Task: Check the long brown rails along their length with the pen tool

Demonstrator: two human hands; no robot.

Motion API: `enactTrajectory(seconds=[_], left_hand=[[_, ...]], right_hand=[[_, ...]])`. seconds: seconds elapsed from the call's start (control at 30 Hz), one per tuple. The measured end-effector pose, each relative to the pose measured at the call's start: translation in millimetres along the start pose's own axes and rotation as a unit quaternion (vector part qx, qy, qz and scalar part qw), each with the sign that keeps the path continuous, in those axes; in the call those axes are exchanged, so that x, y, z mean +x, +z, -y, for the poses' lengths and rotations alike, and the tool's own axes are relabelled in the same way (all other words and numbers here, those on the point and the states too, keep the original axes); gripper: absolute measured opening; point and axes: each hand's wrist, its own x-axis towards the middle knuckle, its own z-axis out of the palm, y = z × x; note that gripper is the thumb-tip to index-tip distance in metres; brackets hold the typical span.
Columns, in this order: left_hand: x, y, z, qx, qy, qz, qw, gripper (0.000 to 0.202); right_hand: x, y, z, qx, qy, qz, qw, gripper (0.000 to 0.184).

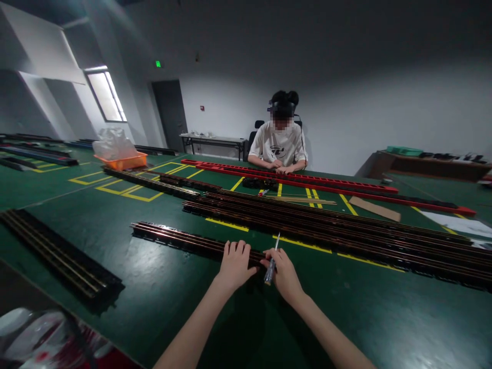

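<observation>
My left hand (235, 262) rests palm down on a long dark rail strip with copper-coloured bars (177, 239) that lies across the green table (161, 287); its fingers are stretched over the strip. My right hand (283, 271) is closed around a small screwdriver (272, 262) with a clear handle, its thin shaft pointing up and away above the same strip, right beside my left hand.
More long rail strips (346, 225) lie behind mine, another (57, 256) at left. Across the table a seated person (280, 143) works on red rails (307, 179). An orange bin with plastic bags (119, 154) stands at back left. Yellow tape lines mark the table.
</observation>
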Motion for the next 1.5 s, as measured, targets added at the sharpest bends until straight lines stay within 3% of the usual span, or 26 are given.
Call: enactTrajectory(seconds=[0.17,0.33,0.57,0.77,1.0,1.17,1.5], left_hand=[[-16.9,-13.9,12.4,0.055,-0.039,0.026,0.997,0.042],[-37.2,-16.0,31.7,0.049,-0.025,0.026,0.998,0.042],[-59.8,-20.1,69.3,0.003,-0.034,-0.005,0.999,0.024],[-74.0,-31.7,95.1,-0.011,-0.094,-0.009,0.996,0.038],[-81.9,-43.7,122.4,0.038,-0.178,-0.007,0.983,0.033],[-86.8,-51.6,135.9,0.043,-0.216,0.026,0.975,0.054],[-101.3,-47.1,167.8,0.151,-0.276,0.008,0.949,0.039]], right_hand=[[2.0,18.5,33.9,0.016,0.009,0.014,1.000,0.010],[8.3,38.4,64.3,0.031,0.003,0.027,0.999,0.013],[17.0,54.5,98.2,0.065,-0.078,0.087,0.991,0.023],[9.0,51.3,97.2,0.069,-0.161,0.105,0.979,0.027],[5.1,43.3,92.7,0.069,-0.146,0.121,0.979,0.021],[5.4,40.8,96.2,0.053,-0.157,0.135,0.977,0.022],[4.0,41.8,95.1,0.007,-0.173,0.152,0.973,0.018]])
